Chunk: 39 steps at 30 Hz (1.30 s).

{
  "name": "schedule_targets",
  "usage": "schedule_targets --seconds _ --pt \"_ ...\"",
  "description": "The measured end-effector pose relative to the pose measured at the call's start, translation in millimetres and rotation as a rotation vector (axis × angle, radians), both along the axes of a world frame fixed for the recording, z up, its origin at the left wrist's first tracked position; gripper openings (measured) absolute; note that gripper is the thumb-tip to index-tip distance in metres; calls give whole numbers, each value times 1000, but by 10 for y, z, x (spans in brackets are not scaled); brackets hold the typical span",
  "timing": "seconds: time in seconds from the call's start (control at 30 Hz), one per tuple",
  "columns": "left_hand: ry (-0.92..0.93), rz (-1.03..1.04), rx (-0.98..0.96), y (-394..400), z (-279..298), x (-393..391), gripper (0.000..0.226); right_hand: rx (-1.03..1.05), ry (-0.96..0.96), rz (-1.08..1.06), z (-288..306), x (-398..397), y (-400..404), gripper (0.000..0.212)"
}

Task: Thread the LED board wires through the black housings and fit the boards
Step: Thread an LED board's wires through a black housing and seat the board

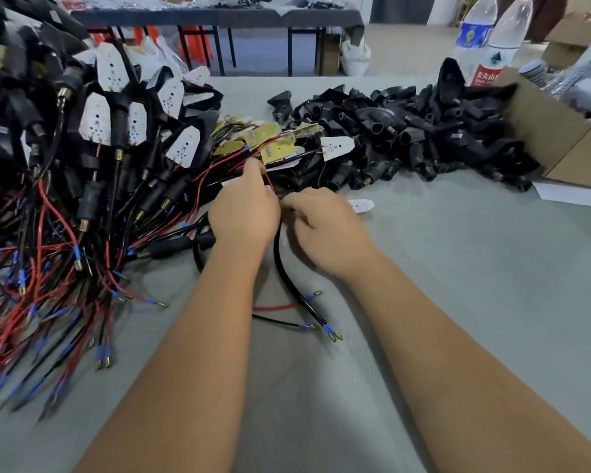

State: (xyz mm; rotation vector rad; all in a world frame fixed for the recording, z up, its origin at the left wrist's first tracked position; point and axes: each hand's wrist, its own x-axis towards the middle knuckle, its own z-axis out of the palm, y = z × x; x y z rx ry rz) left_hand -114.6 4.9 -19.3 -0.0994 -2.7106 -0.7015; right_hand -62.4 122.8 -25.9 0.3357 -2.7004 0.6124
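My left hand (244, 213) and my right hand (325, 227) meet at the middle of the grey table. Between them runs a thin red wire (270, 184), pinched by my left fingers. My right fingers are curled round something dark that they hide. A black sleeved cable (280, 264) hangs from under the hands and ends in blue-and-brass terminals (331, 332). Loose LED boards (336, 146) with wires lie just beyond the hands. Empty black housings (406, 131) are heaped to the right of them.
A big pile of assembled housings with boards and red, black and blue leads (82, 165) fills the left. A cardboard box (567, 145) sits at the right edge, with two plastic bottles (492, 39) behind it. Another white board (360, 204) lies by my right hand.
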Motion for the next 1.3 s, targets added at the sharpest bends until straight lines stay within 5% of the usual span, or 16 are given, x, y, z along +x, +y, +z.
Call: schedule_targets --seconds 0.17,0.37,0.53,0.67,0.83,1.0,1.17,1.3 --pt "20 -124 174 32 18 3 36 -25 -48 -8 -5 -47 17 27" --pt "-31 -213 650 53 73 -15 29 -424 26 -115 -37 -25 33 3" --pt "-63 -286 1040 2 127 -45 29 -632 -5 -114 -19 -20 27 15" --pt "-87 -324 1141 -8 160 -29 28 -620 87 -85 26 -8 49 10" --pt "-75 -293 788 -17 147 -41 23 -439 198 -214 61 -29 169 9" --pt "-144 -419 228 -73 134 27 9 -665 299 -507 114 -54 407 13" --pt "-131 -442 66 -64 143 35 19 -1010 318 -743 82 -50 709 17" --pt "-16 -380 38 -27 131 45 20 -906 388 -712 90 -10 672 22"
